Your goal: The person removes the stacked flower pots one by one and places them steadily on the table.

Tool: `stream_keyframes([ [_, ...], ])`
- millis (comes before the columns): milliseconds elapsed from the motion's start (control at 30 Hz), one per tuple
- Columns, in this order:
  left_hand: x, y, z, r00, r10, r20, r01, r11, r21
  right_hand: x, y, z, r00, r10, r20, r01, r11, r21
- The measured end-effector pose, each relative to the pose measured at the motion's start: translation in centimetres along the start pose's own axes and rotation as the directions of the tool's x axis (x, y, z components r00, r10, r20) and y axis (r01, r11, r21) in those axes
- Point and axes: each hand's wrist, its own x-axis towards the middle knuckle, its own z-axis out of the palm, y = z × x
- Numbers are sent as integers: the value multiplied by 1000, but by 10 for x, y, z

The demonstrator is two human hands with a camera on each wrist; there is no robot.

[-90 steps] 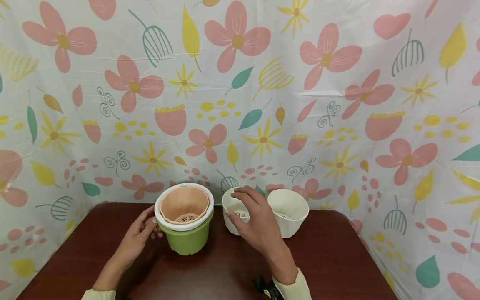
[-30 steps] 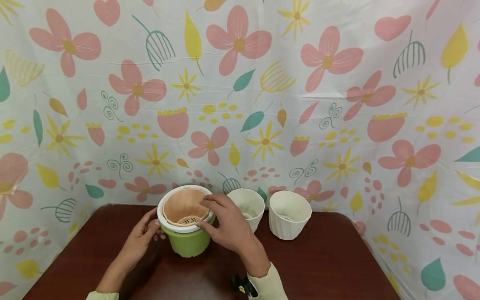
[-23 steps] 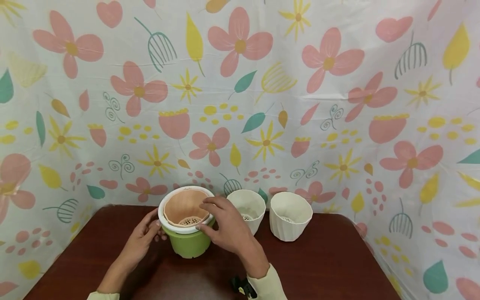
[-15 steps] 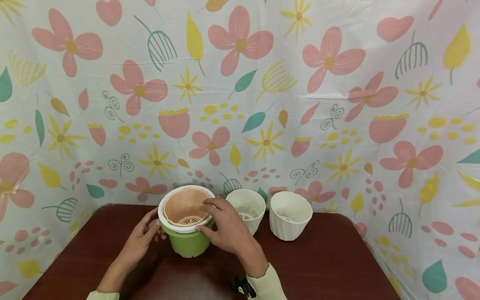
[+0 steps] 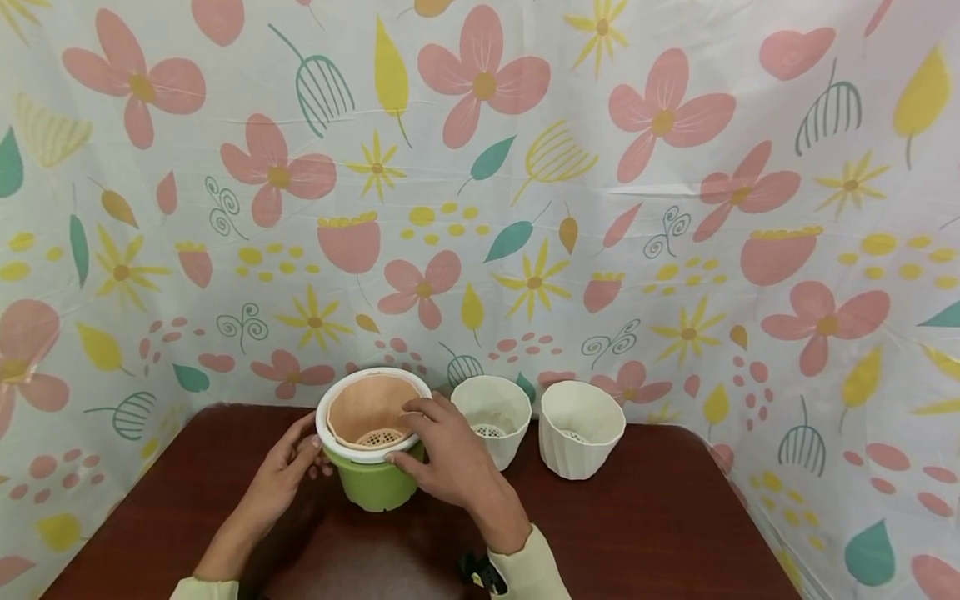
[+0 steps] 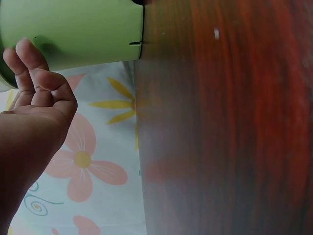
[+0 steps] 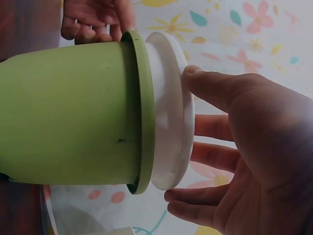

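On the surface [image 5: 637,533], left of centre, the inner pot [image 5: 371,400] sits in the middle pot [image 5: 360,455], itself set in the outer pot [image 5: 377,486]. The left grip [image 5: 283,468] lies at their left, the right grip [image 5: 453,454] at their right, partly before the neighbouring pot [image 5: 502,408]. The end pot [image 5: 579,429] stands farthest right, apart from it. A cloth [image 5: 480,208] hangs behind all.
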Motion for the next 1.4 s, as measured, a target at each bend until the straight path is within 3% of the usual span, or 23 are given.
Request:
stream_keyframes([
  [467, 0, -2, -1, 1000, 10, -1, -10, 1000, -9, 0, -3, 4, 999, 32, 31, -30, 998, -51],
  [733, -1, -2, -1, 1000, 26, -1, -26, 1000, -5, 1, -7, 7, 999, -43, 0, 43, 993, -112],
  [1067, -1, 0, 0, 1000, 12, 0, -12, 1000, -8, 1, -8, 6, 1000, 14, 3, -14, 995, -95],
  [1400, -1, 0, 0, 1000, 19, 3, -19, 1000, -10, 2, -10, 6, 999, -1, -36, -5, 990, -142],
])
